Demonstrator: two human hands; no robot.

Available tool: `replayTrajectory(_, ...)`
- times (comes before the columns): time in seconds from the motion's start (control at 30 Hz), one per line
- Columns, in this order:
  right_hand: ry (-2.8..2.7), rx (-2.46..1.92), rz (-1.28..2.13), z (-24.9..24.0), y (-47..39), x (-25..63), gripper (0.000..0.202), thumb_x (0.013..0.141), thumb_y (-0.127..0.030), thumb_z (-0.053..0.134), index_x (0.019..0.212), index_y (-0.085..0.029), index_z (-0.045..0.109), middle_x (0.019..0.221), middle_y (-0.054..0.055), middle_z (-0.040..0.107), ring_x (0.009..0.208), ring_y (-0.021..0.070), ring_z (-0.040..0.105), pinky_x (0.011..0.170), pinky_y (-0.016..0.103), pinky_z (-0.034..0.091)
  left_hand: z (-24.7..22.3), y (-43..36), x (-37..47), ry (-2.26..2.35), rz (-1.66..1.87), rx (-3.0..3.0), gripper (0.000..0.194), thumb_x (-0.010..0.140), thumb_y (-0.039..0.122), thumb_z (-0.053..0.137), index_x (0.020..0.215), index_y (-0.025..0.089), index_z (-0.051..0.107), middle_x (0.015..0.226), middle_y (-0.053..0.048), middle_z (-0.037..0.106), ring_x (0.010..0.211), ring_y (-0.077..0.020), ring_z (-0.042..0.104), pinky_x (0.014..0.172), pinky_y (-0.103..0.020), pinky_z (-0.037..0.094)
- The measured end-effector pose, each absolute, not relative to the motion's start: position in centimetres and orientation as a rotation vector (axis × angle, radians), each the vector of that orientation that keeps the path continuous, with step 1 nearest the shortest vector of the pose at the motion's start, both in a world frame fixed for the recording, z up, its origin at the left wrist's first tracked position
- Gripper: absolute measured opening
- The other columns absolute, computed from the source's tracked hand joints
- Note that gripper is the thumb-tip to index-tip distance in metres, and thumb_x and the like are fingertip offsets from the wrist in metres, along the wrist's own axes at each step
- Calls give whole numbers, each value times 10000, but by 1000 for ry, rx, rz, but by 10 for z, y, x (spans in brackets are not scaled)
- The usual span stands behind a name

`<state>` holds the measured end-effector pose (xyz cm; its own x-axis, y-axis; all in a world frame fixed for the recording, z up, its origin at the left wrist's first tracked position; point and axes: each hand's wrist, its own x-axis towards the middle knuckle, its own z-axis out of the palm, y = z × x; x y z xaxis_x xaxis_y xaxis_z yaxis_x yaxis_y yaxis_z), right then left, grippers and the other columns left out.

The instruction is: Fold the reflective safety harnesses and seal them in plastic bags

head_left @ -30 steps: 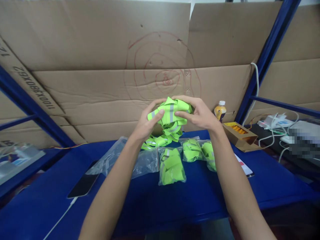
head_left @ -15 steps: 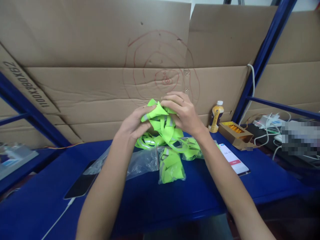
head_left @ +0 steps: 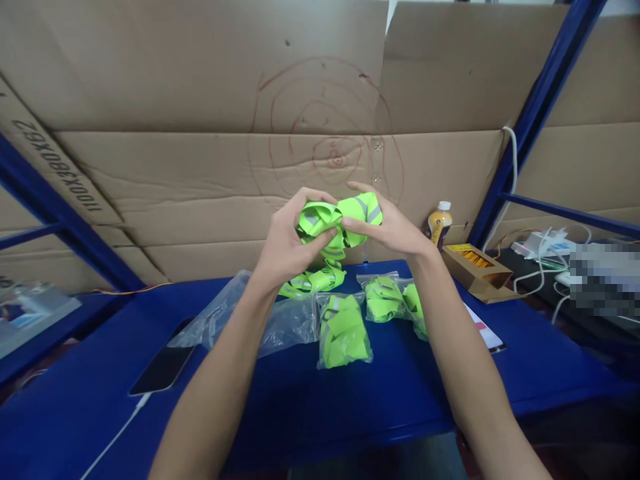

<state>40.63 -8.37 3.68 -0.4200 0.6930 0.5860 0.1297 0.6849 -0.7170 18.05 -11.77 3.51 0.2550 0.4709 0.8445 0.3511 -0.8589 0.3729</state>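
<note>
Black phone [head_left: 163, 370]: lies at 8 o'clock from the hi-vis reflective strap [head_left: 357, 217], white cable [head_left: 119, 433] at its near end, on the blue table [head_left: 400, 393].
Front zip bag [head_left: 345, 333]: at 6 o'clock, packed with folded lime material.
Bright-screened phone [head_left: 484, 325]: at 4 o'clock, partly behind the right forearm.
Flat clear bag [head_left: 290, 327]: at 7 o'clock, overlapping the black phone's far end.
Rear lime packets [head_left: 385, 300]: two, between 4 and 5 o'clock.
Strap: bundled in mid-air over the table's far part, a length hanging to the loops below.
Left hand [head_left: 293, 243]: at 8 o'clock, thumb and fingers clamped on the bundle.
Right hand [head_left: 395, 227]: at 3 o'clock, thumb on the near face, pinching the bundle's other end.
Open carton [head_left: 477, 273]: between 3 and 4 o'clock.
Yellow bottle [head_left: 440, 223]: upright at 3 o'clock.
Cardboard backing [head_left: 175, 173]: red hand-drawn rings at 12 o'clock.
</note>
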Motion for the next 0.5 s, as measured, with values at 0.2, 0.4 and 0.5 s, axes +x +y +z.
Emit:
replayTrajectory(0.2,-1828,-421,1341,27,-76,409,715,723,-496,946,1312,-255,619,1181,52,718,1028,240,716,781,405,706,27,-122,185,829,1575,2656,280,931,286,722,1208,257,696,1148,-43,763,959,-225,703,867,-328,520)
replayTrajectory(0.4,-1652,-450,1417,24,-72,400,552,681,-512,972,1053,-215,692,917,17,733,781,199,719,607,359,694,19,-108,187,806,1527,2859,435,1004,326,638,1428,237,593,1401,-117,687,1287,-293,640,1105,-412,486)
replayTrajectory(0.5,-1648,-543,1298,25,-70,397,563,645,-553,978,969,-188,696,829,22,729,646,164,669,538,321,648,15,-106,197,831,1614,2746,515,1030,449,613,1483,215,542,1497,-150,617,1391,-312,572,1195,-465,431)
